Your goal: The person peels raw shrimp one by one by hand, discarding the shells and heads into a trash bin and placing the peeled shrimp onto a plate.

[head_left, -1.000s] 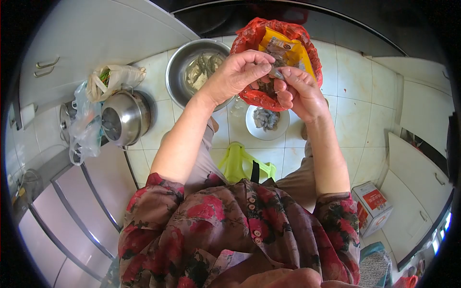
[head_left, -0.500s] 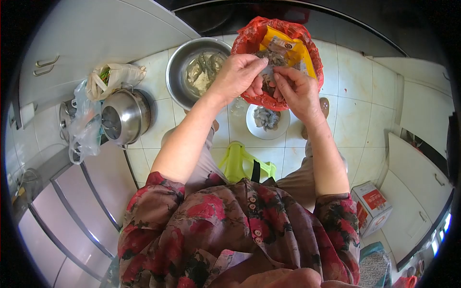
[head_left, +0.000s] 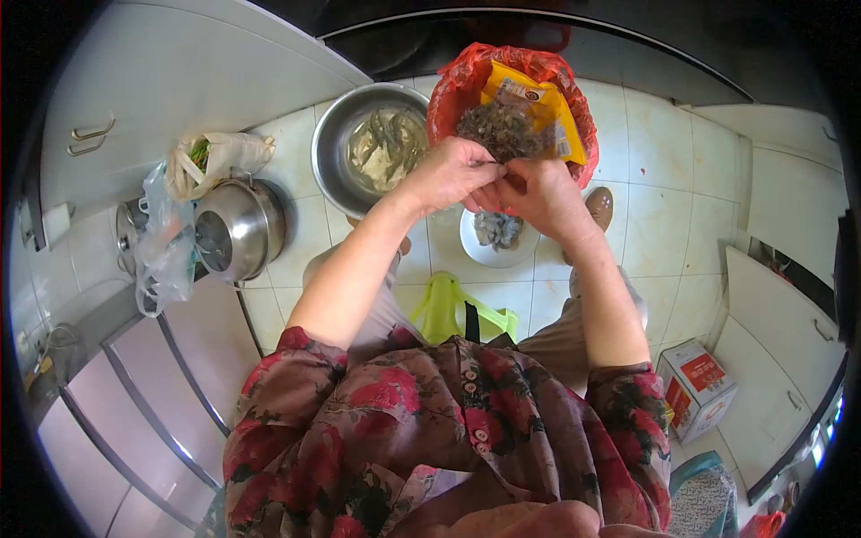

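Observation:
My left hand (head_left: pixel 447 176) and my right hand (head_left: pixel 543 195) meet over the near rim of a bin lined with a red plastic bag (head_left: pixel 574 100). Both are closed, fingertips pinching a small shrimp that they mostly hide. Inside the bin lie a heap of greyish-brown shrimp shells (head_left: pixel 499 127) and a yellow packet (head_left: pixel 558 115). Just below my hands is a white plate (head_left: pixel 499 258), partly covered by them, bearing peeled grey shrimp (head_left: pixel 499 231). Left of the bin, a steel basin (head_left: pixel 334 170) holds whole shrimp (head_left: pixel 387 143) in water.
A lime-green plastic stool (head_left: pixel 439 309) stands between my legs. To the left are a lidded steel pot (head_left: pixel 256 229), a clear plastic bag (head_left: pixel 166 264) and a cloth-like bag with greens (head_left: pixel 224 163). A red-and-white carton (head_left: pixel 695 390) sits by the right cabinets.
My hands have drawn down toward me and closer together, uncovering more of the shells in the bin. My right hand has turned over, its back now upward. The view has shifted slightly.

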Action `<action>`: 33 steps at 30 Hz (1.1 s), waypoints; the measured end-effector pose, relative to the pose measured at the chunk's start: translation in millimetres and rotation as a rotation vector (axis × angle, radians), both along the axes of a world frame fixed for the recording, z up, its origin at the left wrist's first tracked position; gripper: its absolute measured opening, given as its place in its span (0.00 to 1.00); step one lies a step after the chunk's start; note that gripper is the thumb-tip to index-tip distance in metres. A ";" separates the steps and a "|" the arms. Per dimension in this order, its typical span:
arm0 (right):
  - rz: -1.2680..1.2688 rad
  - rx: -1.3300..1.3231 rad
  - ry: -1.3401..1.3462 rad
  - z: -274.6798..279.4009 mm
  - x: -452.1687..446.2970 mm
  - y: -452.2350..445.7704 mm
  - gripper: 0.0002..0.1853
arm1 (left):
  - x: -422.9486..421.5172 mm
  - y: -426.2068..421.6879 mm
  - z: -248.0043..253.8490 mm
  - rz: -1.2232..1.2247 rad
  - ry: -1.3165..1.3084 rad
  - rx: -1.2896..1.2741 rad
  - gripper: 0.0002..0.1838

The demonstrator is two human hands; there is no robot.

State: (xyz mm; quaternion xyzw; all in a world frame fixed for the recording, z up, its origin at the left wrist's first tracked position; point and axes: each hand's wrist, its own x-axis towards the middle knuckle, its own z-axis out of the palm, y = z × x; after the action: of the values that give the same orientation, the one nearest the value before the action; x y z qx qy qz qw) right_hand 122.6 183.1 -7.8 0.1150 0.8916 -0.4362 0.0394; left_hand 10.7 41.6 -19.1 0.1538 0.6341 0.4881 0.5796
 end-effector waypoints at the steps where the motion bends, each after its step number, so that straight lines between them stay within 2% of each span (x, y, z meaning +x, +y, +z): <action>1: 0.001 0.000 0.001 -1.1 -0.9 -1.4 0.10 | -0.5 0.7 0.5 0.001 0.001 0.000 0.12; 10: -0.022 -0.034 -0.079 1.3 -2.6 -2.2 0.11 | 5.9 3.3 -0.9 0.007 -0.011 -0.031 0.13; 15: 0.035 0.129 -0.071 -1.5 -1.9 -4.9 0.09 | 9.7 2.6 -6.3 0.027 0.015 -0.014 0.13; 19: 0.007 0.096 -0.043 -6.1 0.2 -1.7 0.08 | 8.1 1.3 -1.3 0.036 -0.016 0.004 0.13; 21: -0.025 -0.060 0.007 -0.1 2.1 1.6 0.07 | 6.7 1.4 0.9 0.088 -0.056 0.033 0.13; 25: -0.071 -0.084 0.129 6.3 2.8 -4.0 0.07 | 2.2 1.4 5.5 0.150 -0.003 0.058 0.13; 27: -0.057 -0.011 0.172 2.4 3.5 -3.9 0.06 | 2.4 1.6 3.9 0.165 0.004 0.067 0.13; 33: -0.050 -0.044 0.061 -2.7 1.2 -1.9 0.06 | 2.2 1.5 3.9 0.106 0.048 0.066 0.12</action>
State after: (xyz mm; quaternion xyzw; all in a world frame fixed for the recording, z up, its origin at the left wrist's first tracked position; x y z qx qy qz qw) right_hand 123.8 181.2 -10.5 0.1231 0.8793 -0.4600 0.0037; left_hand 12.9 43.1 -15.2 0.1508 0.6388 0.5347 0.5322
